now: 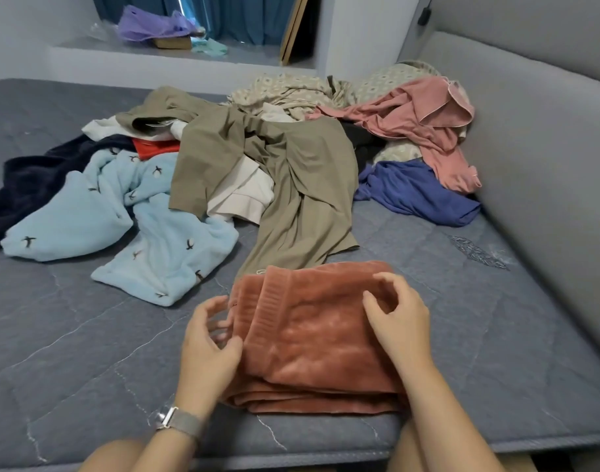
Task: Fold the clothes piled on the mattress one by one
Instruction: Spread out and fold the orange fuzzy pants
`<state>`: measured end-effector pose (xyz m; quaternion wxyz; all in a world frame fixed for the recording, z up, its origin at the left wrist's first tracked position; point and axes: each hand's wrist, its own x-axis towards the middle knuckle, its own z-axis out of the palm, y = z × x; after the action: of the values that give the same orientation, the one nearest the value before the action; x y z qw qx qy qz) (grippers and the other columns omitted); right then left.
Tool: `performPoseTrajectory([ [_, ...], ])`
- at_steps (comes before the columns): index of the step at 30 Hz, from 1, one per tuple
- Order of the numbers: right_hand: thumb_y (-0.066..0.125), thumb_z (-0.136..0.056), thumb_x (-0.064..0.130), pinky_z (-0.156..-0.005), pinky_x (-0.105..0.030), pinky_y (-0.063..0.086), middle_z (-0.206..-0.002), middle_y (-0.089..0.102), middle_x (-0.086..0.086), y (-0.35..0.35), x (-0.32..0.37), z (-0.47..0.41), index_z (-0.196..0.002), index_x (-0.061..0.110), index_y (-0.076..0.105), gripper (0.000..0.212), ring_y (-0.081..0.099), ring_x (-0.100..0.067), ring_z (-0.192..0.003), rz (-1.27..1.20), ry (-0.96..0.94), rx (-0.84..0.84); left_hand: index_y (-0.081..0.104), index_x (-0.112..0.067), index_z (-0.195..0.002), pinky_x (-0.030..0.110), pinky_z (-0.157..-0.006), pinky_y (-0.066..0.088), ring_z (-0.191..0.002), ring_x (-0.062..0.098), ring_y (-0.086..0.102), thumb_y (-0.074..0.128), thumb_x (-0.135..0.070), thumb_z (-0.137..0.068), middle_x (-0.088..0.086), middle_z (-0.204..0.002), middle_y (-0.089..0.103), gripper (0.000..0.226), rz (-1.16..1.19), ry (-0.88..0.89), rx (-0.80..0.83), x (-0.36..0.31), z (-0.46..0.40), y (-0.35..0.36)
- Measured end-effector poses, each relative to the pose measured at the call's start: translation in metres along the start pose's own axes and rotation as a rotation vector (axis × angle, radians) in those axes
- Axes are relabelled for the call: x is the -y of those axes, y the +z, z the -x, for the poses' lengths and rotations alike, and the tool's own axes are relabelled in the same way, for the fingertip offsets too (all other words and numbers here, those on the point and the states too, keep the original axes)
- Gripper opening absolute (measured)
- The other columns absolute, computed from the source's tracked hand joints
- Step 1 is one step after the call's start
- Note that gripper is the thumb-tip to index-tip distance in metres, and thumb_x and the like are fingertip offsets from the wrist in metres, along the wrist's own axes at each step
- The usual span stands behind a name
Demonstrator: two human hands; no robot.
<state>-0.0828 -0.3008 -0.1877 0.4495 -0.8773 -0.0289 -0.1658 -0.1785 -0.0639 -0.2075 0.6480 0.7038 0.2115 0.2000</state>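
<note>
Near mattress [87,352] edge: rust fleece garment [312,338] lies folded, squared for stacking.
Left hand [206,345]: your loosely curled fingers touch its side, tidying.
Right hand [399,318]: fingers relaxed, steadying the top.
Pile [257,158]: behind, unfolded.

One head-worn, wide-angle camera supplies the only view; it looks forward and steeply down from above the near edge of the mattress [87,352], so no second view shares any part of the scene. The view sits close over the left hand [208,349] and right hand [399,318], both low in the centre with the forearms entering from the bottom edge. Beyond the hands lies the pile of clothes [257,165], farther beyond it the window ledge [189,56], and to the right of the right hand the padded headboard [547,148], its lines bowed by the lens.
</note>
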Motion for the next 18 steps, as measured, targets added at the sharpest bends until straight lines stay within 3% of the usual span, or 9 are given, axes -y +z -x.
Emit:
performPoseTrajectory([
  [2,0.071,-0.071,0.055,-0.109,-0.047,0.035,-0.136,0.052,0.003,-0.001,-0.008,-0.007,-0.128,0.033,0.050,0.065,0.044,-0.025,-0.130,0.149,0.203,0.072,0.062,-0.018,-0.104,0.032,-0.080,0.049,-0.075,0.005,0.060,0.073,-0.021,-0.076,0.014,-0.112,0.067,0.031,-0.011,-0.171,0.030,-0.007,-0.010,0.004],
  [4,0.073,-0.058,0.071,-0.112,-0.055,0.024,-0.159,0.019,-0.005,0.003,-0.006,-0.005,-0.144,0.044,0.026,0.102,0.022,-0.031,-0.144,0.315,0.339,0.313,0.070,-0.011,-0.104,0.030,-0.074,0.048,-0.064,0.009,0.063,0.074,-0.053,-0.071,0.012,-0.089,0.073,0.054,0.098,-0.484,0.170,-0.015,-0.028,0.011],
  [5,0.076,-0.054,0.072,-0.113,-0.058,0.020,-0.162,0.002,-0.006,0.005,-0.005,-0.003,-0.145,0.051,0.015,0.112,0.011,-0.034,-0.147,0.401,0.348,0.428,0.071,-0.014,-0.105,0.030,-0.076,0.051,-0.070,0.011,0.068,0.073,-0.066,-0.066,0.006,-0.087,0.074,0.065,0.139,-0.599,0.255,-0.026,-0.035,0.015],
  [7,0.080,-0.052,0.070,-0.115,-0.062,0.014,-0.160,-0.018,-0.008,0.007,-0.002,0.000,-0.144,0.060,0.004,0.120,-0.004,-0.036,-0.148,0.524,0.308,0.564,0.068,-0.017,-0.112,0.038,-0.092,0.051,-0.093,0.018,0.070,0.078,-0.076,-0.050,0.003,-0.103,0.074,0.086,0.067,-0.666,0.338,-0.036,-0.052,0.026],
  [9,0.081,-0.053,0.068,-0.114,-0.064,0.010,-0.158,-0.028,-0.010,0.005,-0.003,-0.001,-0.142,0.063,0.003,0.119,-0.013,-0.037,-0.147,0.571,0.278,0.640,0.068,-0.015,-0.105,0.038,-0.095,0.050,-0.096,0.020,0.069,0.084,-0.063,-0.053,0.006,-0.102,0.073,0.073,-0.050,-0.587,0.305,-0.045,-0.059,0.039],
  [12,0.082,-0.055,0.064,-0.112,-0.067,0.005,-0.155,-0.035,-0.011,0.001,-0.006,-0.004,-0.143,0.063,0.008,0.115,-0.021,-0.040,-0.145,0.591,0.241,0.750,0.069,-0.018,-0.097,0.026,-0.086,0.050,-0.091,0.011,0.066,0.082,-0.029,-0.073,-0.002,-0.095,0.072,0.029,-0.255,-0.098,0.207,-0.050,-0.051,0.059],
  [15,0.081,-0.056,0.065,-0.111,-0.067,0.002,-0.155,-0.035,-0.011,0.000,-0.006,-0.005,-0.141,0.064,0.015,0.108,-0.023,-0.040,-0.144,0.569,0.202,0.780,0.065,-0.017,-0.098,0.024,-0.082,0.043,-0.092,0.014,0.060,0.071,-0.008,-0.080,-0.002,-0.097,0.066,0.021,-0.482,0.296,0.035,-0.038,-0.042,0.062],
  [16,0.080,-0.056,0.067,-0.112,-0.067,0.002,-0.155,-0.033,-0.010,0.000,-0.006,-0.004,-0.140,0.065,0.016,0.105,-0.023,-0.039,-0.144,0.551,0.182,0.768,0.064,-0.013,-0.104,0.030,-0.086,0.042,-0.097,0.023,0.057,0.068,-0.003,-0.079,0.006,-0.104,0.063,0.027,-0.573,0.296,-0.064,-0.027,-0.046,0.056],
  [18,0.074,-0.058,0.073,-0.113,-0.065,0.005,-0.158,-0.027,-0.007,-0.002,-0.008,0.002,-0.139,0.065,0.017,0.099,-0.020,-0.038,-0.145,0.522,0.127,0.730,0.057,-0.005,-0.120,0.043,-0.094,0.042,-0.110,0.039,0.052,0.064,0.001,-0.078,0.023,-0.121,0.051,0.043,-0.679,0.074,-0.203,-0.012,-0.051,0.043],
])
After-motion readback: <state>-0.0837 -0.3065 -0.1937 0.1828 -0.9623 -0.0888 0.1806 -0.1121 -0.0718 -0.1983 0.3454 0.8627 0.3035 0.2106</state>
